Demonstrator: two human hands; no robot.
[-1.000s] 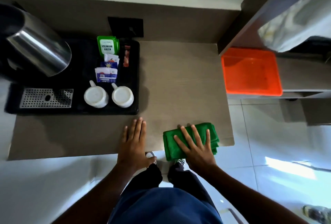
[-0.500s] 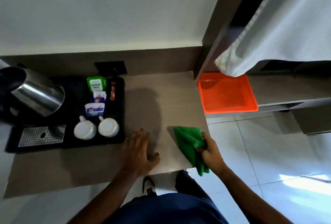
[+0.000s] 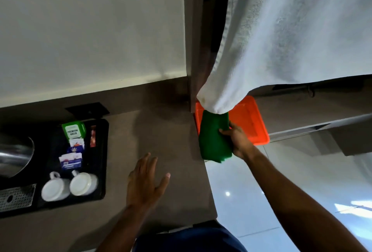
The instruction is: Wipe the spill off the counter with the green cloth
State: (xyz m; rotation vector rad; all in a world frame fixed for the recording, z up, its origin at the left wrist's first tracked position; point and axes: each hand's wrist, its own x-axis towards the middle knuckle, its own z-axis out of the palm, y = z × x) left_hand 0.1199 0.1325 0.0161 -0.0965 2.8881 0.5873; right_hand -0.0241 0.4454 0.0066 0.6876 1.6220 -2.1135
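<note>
The green cloth (image 3: 213,139) hangs folded in the air past the counter's right edge, in front of an orange tray (image 3: 252,123). My right hand (image 3: 238,141) is shut on the cloth's right side. My left hand (image 3: 146,183) hovers over the brown counter (image 3: 161,137) with fingers spread, holding nothing. No spill is visible on the counter surface.
A black tray (image 3: 100,163) at the left holds two upturned white cups (image 3: 69,186), tea and sugar packets (image 3: 73,147) and a steel kettle (image 3: 14,157). A white towel (image 3: 291,36) hangs above the orange tray, covering the cloth's top. Glossy floor lies to the right.
My right hand lifted the green cloth off the counter's front edge and carried it up and right to the orange tray. My left hand rose from the counter. The view tilted upward.
</note>
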